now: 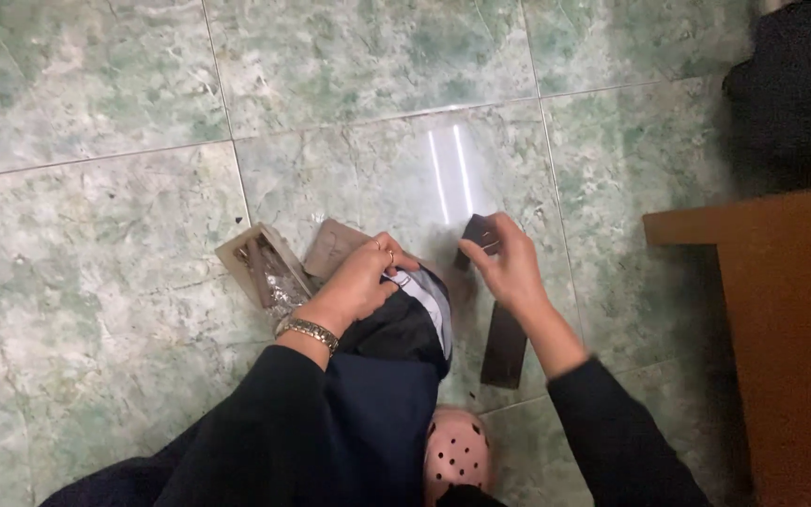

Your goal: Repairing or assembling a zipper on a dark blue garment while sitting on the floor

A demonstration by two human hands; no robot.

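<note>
My left hand [360, 277] rests on my raised knee and grips a fold of light blue and white cloth [421, 287]; a ring and a metal watch band [309, 331] show on it. My right hand [507, 263] hovers above the green marble floor and pinches a small dark brown flat piece [478, 232]. A longer dark brown strip [505, 345] lies on the floor just under my right wrist. Beside my left hand lie an open small wooden box [265, 266] with shiny bits inside and a tan flat panel [332, 246].
A brown wooden cabinet [781, 310] stands at the right edge. A dark bag or cloth mass [800, 89] fills the upper right corner. A pink perforated clog [456, 453] covers my foot at the bottom. Tile joints cross the floor [96, 188].
</note>
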